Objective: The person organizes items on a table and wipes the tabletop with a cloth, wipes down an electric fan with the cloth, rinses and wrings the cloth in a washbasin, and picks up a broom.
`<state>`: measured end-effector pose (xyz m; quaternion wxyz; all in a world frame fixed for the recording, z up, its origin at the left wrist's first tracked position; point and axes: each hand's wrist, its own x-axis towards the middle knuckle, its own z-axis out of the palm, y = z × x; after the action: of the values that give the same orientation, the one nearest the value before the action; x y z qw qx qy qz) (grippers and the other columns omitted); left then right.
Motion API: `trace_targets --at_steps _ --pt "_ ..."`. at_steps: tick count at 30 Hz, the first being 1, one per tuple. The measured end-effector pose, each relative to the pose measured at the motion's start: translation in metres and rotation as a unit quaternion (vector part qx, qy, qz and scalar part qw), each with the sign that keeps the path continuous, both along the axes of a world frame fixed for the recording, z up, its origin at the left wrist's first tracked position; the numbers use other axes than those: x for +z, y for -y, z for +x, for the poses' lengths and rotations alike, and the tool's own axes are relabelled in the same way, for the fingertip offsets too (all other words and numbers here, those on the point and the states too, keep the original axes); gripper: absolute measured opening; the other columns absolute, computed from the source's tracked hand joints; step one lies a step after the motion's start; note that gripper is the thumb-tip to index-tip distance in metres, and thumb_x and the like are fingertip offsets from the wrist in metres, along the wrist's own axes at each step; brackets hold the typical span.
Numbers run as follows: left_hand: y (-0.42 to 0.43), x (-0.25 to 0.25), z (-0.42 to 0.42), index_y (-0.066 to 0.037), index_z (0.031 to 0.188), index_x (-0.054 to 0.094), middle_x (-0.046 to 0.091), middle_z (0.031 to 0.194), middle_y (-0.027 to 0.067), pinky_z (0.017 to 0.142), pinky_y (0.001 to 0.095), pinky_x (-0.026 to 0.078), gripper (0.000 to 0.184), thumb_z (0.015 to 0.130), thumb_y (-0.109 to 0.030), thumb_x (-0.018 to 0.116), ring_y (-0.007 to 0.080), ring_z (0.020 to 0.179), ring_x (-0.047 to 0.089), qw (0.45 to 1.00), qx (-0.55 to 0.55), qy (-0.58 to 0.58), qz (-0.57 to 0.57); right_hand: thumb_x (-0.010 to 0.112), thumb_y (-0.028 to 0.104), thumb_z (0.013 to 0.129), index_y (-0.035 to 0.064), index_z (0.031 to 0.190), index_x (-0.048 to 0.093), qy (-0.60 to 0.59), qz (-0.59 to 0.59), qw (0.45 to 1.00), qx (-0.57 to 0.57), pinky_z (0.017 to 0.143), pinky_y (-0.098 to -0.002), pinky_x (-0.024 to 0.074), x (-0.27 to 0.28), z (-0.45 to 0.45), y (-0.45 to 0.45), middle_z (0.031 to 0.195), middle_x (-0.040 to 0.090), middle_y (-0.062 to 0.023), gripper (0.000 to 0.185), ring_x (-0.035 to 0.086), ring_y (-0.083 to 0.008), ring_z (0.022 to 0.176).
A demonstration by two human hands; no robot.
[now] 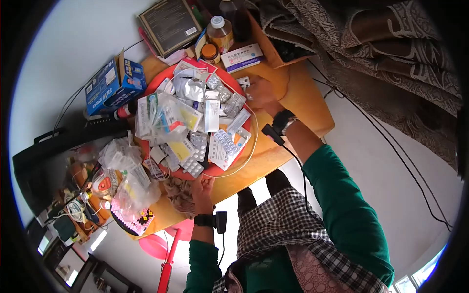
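Note:
A round red tray [246,128] on the wooden table is heaped with medicine boxes, blister packs and plastic bags. My right hand [261,93] is at the tray's right side, its fingers closed on a small blister pack [243,82]. At the tray's near edge is my left hand [202,188], fingers drawn together; what they hold, if anything, is too small to make out. Near it lie a silver blister pack [193,167] and a crumpled brown cloth [179,196]. A white box with blister packs [223,149] rests on the heap between my hands.
Behind the tray stand an orange-lidded jar [210,52], a bottle [220,33] and a white-purple box [242,57]. A blue carton [113,84] is at the left, with plastic bags [128,168] nearer. Cables hang beside the table's right edge. Below is a red stool [154,246].

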<state>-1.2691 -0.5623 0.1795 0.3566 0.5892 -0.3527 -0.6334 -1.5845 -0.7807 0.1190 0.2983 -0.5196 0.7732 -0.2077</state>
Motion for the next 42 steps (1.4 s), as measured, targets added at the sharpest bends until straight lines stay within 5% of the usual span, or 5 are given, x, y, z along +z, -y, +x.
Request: trace_targets --at_steps 12,23,32,34,42 --pt "0.0 -0.001 -0.004 -0.001 0.09 0.05 0.052 0.091 0.0038 0.091 0.0268 0.043 0.007 0.092 -0.005 0.045 0.0094 0.09 0.05 0.99 0.097 -0.101 0.032 0.066 0.013 0.071 0.0007 0.103 0.06 0.183 -0.113 0.96 0.18 0.074 -0.0386 0.0491 0.119 0.045 -0.012 0.095 0.061 -0.0197 0.035 0.061 -0.032 0.082" --pt "0.002 0.004 -0.014 -0.005 0.085 0.049 0.049 0.087 0.0006 0.087 0.0269 0.044 0.008 0.092 -0.009 0.048 0.0085 0.086 0.049 0.967 0.192 -0.153 0.07 0.055 0.012 0.08 0.0 0.112 0.055 -0.41 -0.019 0.847 0.339 0.058 -0.0417 0.0536 0.035 -0.013 0.092 0.101 0.063 -0.0176 0.034 0.067 -0.0271 0.077" --pt "-0.007 -0.026 0.003 -0.004 0.093 0.051 0.054 0.093 0.0025 0.089 0.0303 0.045 0.008 0.092 -0.012 0.05 0.011 0.092 0.052 0.97 0.185 -0.143 0.068 0.068 0.031 0.072 -0.0042 0.11 0.055 -0.265 0.016 0.938 0.224 0.079 -0.0392 0.0516 0.11 -0.011 0.037 0.1 0.063 -0.0204 0.053 0.064 -0.0364 0.089" --pt "-0.008 -0.005 -0.003 -0.004 0.093 0.052 0.055 0.093 0.0025 0.089 0.0302 0.045 0.007 0.092 -0.011 0.051 0.0112 0.091 0.053 0.995 0.084 -0.046 -0.009 0.069 0.042 0.07 -0.0036 0.11 0.055 -0.07 0.265 0.944 0.186 0.081 -0.0387 0.0502 0.13 -0.008 0.034 0.111 0.059 -0.0229 0.062 0.061 -0.0335 0.099" --pt "-0.006 -0.038 -0.003 -0.008 0.101 0.054 0.06 0.091 0.0045 0.073 0.0324 0.051 0.015 0.087 -0.009 0.051 0.0161 0.083 0.061 0.917 0.332 -0.178 0.131 0.063 0.06 0.072 -0.0001 0.121 0.052 -0.011 0.028 0.966 0.258 0.089 -0.0408 0.0432 0.13 0.074 0.033 0.11 0.057 -0.0253 0.078 0.053 -0.0384 0.108"
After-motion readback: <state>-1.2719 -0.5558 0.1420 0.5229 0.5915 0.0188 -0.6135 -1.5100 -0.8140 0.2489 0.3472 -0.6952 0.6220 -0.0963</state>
